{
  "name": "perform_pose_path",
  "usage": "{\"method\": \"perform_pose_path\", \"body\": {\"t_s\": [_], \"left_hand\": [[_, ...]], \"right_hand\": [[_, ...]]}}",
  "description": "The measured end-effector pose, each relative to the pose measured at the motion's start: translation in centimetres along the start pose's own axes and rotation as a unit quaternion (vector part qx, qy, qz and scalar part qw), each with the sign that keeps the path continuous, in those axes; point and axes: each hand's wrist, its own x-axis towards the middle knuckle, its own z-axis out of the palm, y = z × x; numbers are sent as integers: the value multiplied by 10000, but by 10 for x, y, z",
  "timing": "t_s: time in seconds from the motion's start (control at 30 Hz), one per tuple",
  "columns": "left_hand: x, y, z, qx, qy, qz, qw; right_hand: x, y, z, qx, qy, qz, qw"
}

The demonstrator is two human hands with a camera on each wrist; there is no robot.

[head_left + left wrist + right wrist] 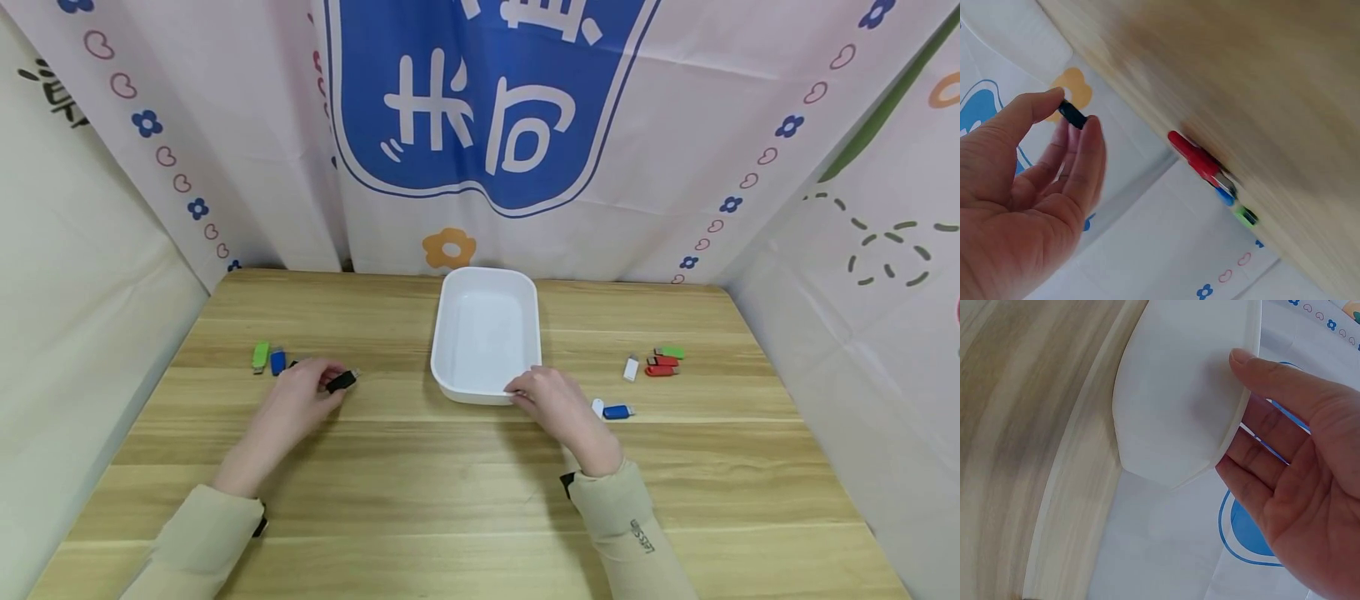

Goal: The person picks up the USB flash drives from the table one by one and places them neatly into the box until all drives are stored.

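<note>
In the head view my left hand pinches a black USB flash drive above the table's left side. The left wrist view shows this black drive between thumb and fingertips. My right hand grips the near right rim of a white rectangular container. In the right wrist view its thumb lies on the container's outer wall and the fingers go over the rim. Beyond the left hand lie a green USB drive and a blue one. A red drive shows in the left wrist view.
Right of the container lie a white USB drive, red drives and a green one. Beside the right hand are a blue drive and a partly hidden white one. A printed curtain hangs behind the wooden table.
</note>
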Motion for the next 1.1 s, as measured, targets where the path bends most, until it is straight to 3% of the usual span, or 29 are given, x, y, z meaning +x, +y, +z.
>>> {"method": "perform_pose_path", "body": {"t_s": [0.57,1.1], "left_hand": [[45,46,11,-268,585,927,9936],[83,76,30,-617,449,1292,9887]], "right_hand": [[-1,2,0,31,77,-119,9999],[-2,2,-2,130,106,-265,9995]]}}
